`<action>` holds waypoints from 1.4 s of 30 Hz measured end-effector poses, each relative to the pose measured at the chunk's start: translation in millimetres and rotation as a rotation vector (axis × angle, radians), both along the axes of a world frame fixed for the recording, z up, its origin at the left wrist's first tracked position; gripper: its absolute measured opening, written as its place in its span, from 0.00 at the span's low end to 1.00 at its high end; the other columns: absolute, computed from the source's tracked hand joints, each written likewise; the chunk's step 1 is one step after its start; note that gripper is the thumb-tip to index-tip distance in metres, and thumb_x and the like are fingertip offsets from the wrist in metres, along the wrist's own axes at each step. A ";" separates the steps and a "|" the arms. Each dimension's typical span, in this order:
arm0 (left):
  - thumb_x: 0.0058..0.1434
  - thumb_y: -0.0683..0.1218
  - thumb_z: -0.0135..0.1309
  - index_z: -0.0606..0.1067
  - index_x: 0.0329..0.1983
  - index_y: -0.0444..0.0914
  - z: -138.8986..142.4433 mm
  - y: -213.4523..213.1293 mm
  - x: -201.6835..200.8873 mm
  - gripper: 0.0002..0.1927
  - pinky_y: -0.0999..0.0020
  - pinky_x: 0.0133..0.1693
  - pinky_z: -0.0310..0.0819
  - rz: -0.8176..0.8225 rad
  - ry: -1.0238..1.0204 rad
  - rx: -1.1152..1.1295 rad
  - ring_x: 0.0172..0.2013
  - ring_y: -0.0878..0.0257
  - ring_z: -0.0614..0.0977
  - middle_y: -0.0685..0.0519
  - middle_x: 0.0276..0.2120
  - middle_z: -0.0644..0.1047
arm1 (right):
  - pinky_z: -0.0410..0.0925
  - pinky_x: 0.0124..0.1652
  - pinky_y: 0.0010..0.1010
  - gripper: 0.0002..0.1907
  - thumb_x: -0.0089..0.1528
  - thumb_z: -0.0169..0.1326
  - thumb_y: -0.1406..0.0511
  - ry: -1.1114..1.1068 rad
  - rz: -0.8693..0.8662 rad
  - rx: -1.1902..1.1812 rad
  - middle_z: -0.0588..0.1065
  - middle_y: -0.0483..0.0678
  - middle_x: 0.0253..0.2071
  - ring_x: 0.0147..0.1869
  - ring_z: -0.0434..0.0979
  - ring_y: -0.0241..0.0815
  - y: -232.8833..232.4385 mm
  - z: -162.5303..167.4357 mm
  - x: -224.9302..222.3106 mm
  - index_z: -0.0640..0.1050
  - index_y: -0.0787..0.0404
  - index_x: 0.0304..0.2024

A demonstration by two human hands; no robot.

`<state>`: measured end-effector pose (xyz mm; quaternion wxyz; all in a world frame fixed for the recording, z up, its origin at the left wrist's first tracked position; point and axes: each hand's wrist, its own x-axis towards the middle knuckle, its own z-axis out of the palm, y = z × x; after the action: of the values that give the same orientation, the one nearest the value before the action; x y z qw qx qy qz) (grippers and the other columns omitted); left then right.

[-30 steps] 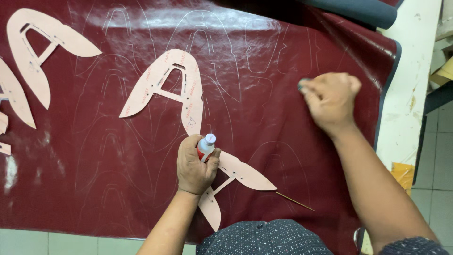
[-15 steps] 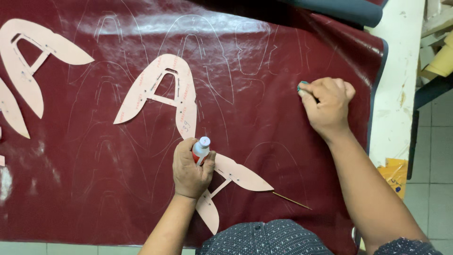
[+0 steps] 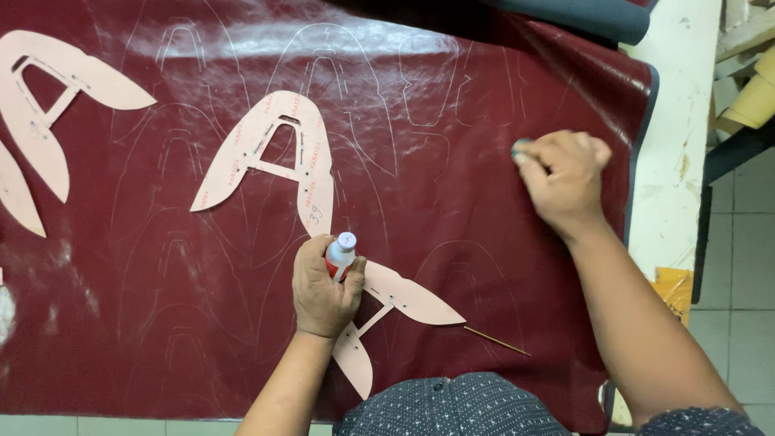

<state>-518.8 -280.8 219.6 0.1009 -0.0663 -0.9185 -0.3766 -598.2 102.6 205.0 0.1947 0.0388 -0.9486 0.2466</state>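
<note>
Head view shows your left hand (image 3: 323,287) wrapped around a small red bottle with a white cap (image 3: 340,253), held upright, with the heel of the hand pressing on a pink card pattern (image 3: 404,297) that lies on the dark red leather sheet (image 3: 484,121). That pattern's two pointed legs run out from under the hand, one toward the lower right, the other down toward your body. Your right hand (image 3: 565,182) is well apart, up and to the right near the sheet's right edge, fingers curled tight around a small dark-tipped thing (image 3: 521,148) pressed to the leather; what it is, you cannot tell. A second pink pattern (image 3: 274,157) lies just above your left hand, its long axis slanting from lower left up to its arch. A thin stick (image 3: 496,341) rests just off the near pattern's right tip. The pale desk (image 3: 674,161) shows beyond the sheet's right edge.
</note>
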 end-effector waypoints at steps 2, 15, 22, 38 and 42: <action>0.63 0.57 0.61 0.67 0.55 0.37 0.5 -0.1 -0.3 0.27 0.53 0.47 0.73 -0.001 0.018 -0.001 0.45 0.47 0.78 0.44 0.45 0.75 | 0.57 0.62 0.44 0.03 0.67 0.62 0.63 0.017 -0.011 0.025 0.78 0.43 0.41 0.52 0.74 0.45 2.5 0.2 1.8 0.85 0.53 0.40; 0.63 0.56 0.61 0.66 0.57 0.37 -1.1 0.8 -0.8 0.27 0.53 0.47 0.73 -0.012 0.024 -0.007 0.45 0.47 0.78 0.44 0.45 0.74 | 0.58 0.63 0.40 0.04 0.68 0.61 0.64 -0.033 -0.034 -0.015 0.79 0.43 0.43 0.53 0.74 0.43 25.0 -2.1 5.2 0.85 0.55 0.40; 0.63 0.56 0.61 0.66 0.56 0.37 -2.4 1.5 -1.6 0.28 0.54 0.48 0.74 -0.018 0.033 -0.011 0.45 0.48 0.78 0.44 0.45 0.74 | 0.55 0.65 0.40 0.04 0.65 0.62 0.63 -0.181 0.081 -0.081 0.79 0.41 0.41 0.51 0.73 0.42 31.0 12.6 17.6 0.85 0.53 0.41; 0.62 0.54 0.62 0.67 0.56 0.36 1.4 3.7 -3.3 0.27 0.53 0.48 0.73 -0.014 0.051 -0.008 0.45 0.46 0.78 0.43 0.46 0.75 | 0.57 0.58 0.35 0.04 0.63 0.63 0.62 -0.152 0.121 -0.026 0.80 0.41 0.38 0.48 0.75 0.39 35.2 21.5 30.9 0.85 0.54 0.36; 0.63 0.54 0.62 0.67 0.55 0.37 0.9 4.0 -3.1 0.26 0.53 0.48 0.73 -0.012 0.036 -0.015 0.45 0.46 0.78 0.43 0.45 0.75 | 0.58 0.58 0.35 0.05 0.66 0.63 0.62 -0.158 0.100 -0.010 0.80 0.42 0.38 0.47 0.76 0.39 34.9 26.5 34.0 0.85 0.55 0.38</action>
<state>-521.9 -276.8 220.5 0.1148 -0.0795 -0.9189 -0.3688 -564.2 137.5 231.5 0.1072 0.0655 -0.9566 0.2631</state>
